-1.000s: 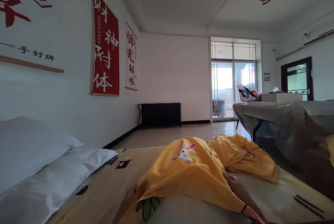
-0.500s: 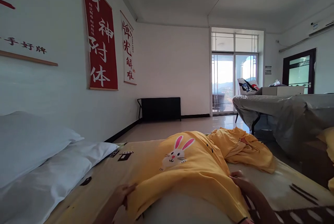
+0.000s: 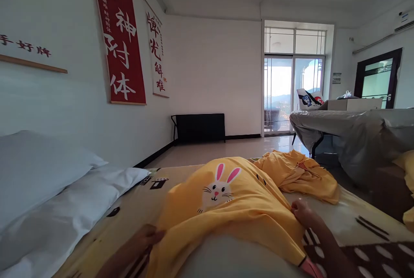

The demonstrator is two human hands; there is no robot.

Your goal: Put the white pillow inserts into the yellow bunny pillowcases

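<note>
A yellow pillowcase (image 3: 252, 187) printed with a white rabbit is drawn over a pale, pillow-like bulk (image 3: 226, 256) on the bed, which shows at the near side below the fabric edge. My left hand (image 3: 147, 238) pinches the pillowcase at its left edge, fingers closed. On the opposite side, my right hand (image 3: 303, 212) grips the right edge of the fabric, also closed. Just beyond lies a crumpled yellow cloth (image 3: 297, 176), touching the pillowcase's far right side.
Two white pillows (image 3: 80, 209) are stacked at the left of the patterned bed sheet (image 3: 129, 204). Past the bed stand a black folded panel (image 3: 200, 127) against the wall and a plastic-covered table (image 3: 349, 118) with a box (image 3: 355, 104). More yellow fabric (image 3: 407, 165) sits at the right edge.
Both hands have moved slightly apart, the left toward the lower left, with the pillowcase spread wider between them. The rabbit print looks flatter. My view has tilted down a little.
</note>
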